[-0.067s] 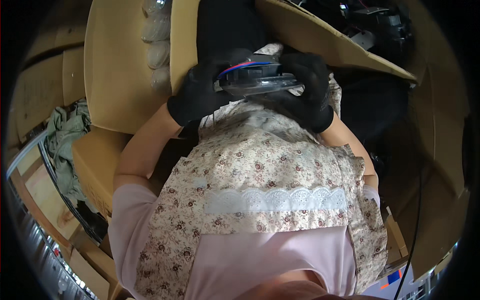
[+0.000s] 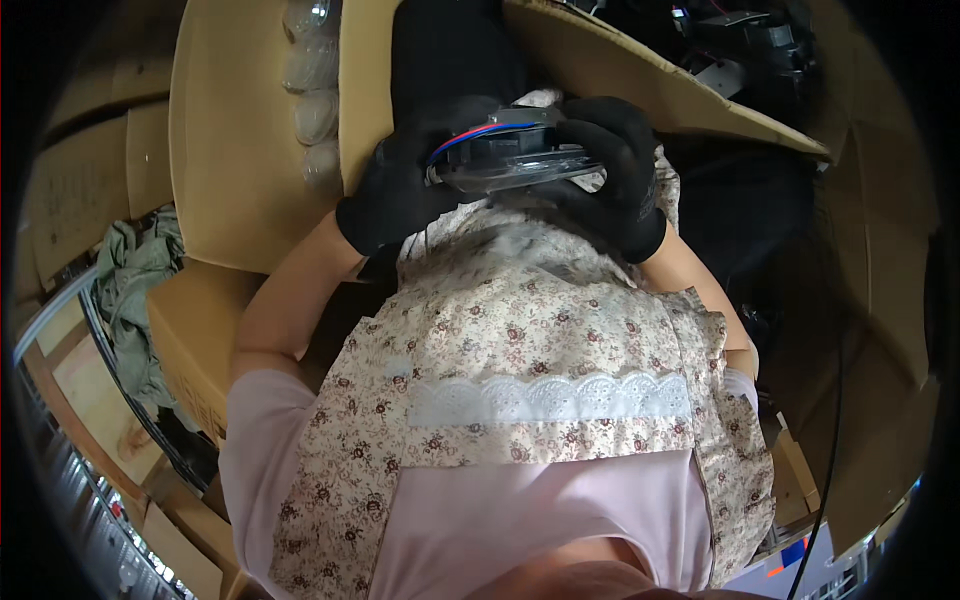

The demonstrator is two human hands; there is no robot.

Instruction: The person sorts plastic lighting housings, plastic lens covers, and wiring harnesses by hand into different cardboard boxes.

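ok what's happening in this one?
A person in a floral apron holds a small fan with red and blue wires in both black-gloved hands: left hand at its left end, right hand wrapped over its right end. They hold it up over an open cardboard box with clear packing inside.

large open cardboard boxes (image 2: pixel 240 150) surround the person, their flaps bent outward. clear bulbs (image 2: pixel 312 95) lie in a column in the upper left box. a green cloth (image 2: pixel 135 280) lies heaped at left beside a lower box (image 2: pixel 190 340).
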